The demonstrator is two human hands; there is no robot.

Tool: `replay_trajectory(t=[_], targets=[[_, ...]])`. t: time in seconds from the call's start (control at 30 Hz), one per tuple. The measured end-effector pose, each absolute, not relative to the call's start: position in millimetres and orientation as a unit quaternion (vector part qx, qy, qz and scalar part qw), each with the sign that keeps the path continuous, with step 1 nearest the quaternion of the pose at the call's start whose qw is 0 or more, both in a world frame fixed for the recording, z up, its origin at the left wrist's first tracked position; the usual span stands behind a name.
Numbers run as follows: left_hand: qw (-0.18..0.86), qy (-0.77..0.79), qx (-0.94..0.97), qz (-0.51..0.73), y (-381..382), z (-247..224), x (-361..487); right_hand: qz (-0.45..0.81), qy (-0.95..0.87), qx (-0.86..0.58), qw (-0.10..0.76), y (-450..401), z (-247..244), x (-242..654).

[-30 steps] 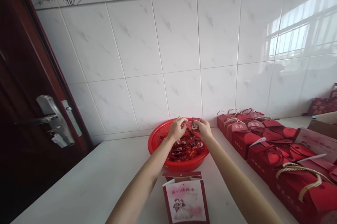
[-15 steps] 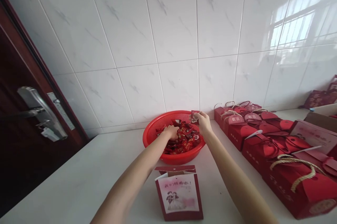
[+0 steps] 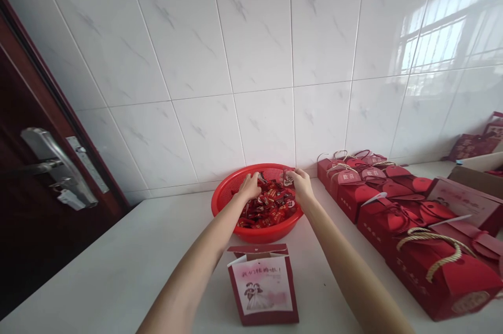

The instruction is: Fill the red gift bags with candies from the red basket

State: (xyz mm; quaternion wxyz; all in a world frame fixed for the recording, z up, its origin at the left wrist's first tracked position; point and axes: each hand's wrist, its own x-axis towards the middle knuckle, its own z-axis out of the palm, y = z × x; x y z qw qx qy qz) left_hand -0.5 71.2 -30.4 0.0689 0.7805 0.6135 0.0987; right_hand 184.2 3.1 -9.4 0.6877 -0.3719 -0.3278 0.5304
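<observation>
Right, packet [image 3: 288, 178] first: it's at the basket's far right rim, as seen above the sweets [image 3: 269, 206]. Right hand [image 3: 301, 186] grips it by its right edge, fingertips pinched. Side grip probably leaves the printed face clear; that face points back at the wearer. It stands roughly upright. Long axis: can't call it, fingers hide the right part.

Left hand [image 3: 250, 187] is over the basket's left half, fingers bent, tips down near the sweets at the far side. A dark wrapper [image 3: 261, 177] shows at the fingertips; can't tell whether it's grasped or just lying behind them.

Basket [image 3: 266, 234] sits on the worktop [image 3: 168, 250] close to the wall [image 3: 192, 35], likely so both arms reach in from the near side. Red sweets heaped inside, pointing every which way, no common axis.

Box [image 3: 261, 292] is just in front of the basket, near side. It stands upright, mouth up, flap [image 3: 257, 248] raised on the basket side, printed panel toward the wearer. Presumably parked there to keep the mouth next to the basket.

Right of the basket: boxes [image 3: 396, 219], packed side by side, the block's long axis running from the wall toward the wearer. Probably packed tight to save space. Farther right, carton [image 3: 477, 183]. Well left of the basket, door [image 3: 23, 250].
</observation>
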Motion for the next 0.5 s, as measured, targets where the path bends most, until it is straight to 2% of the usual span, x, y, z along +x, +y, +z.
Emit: replay_trajectory(t=[0.5], targets=[[0.110,0.615,0.767,0.149,100,-24,4,0.524,-0.350,-0.376,0.680,8,-18,182]])
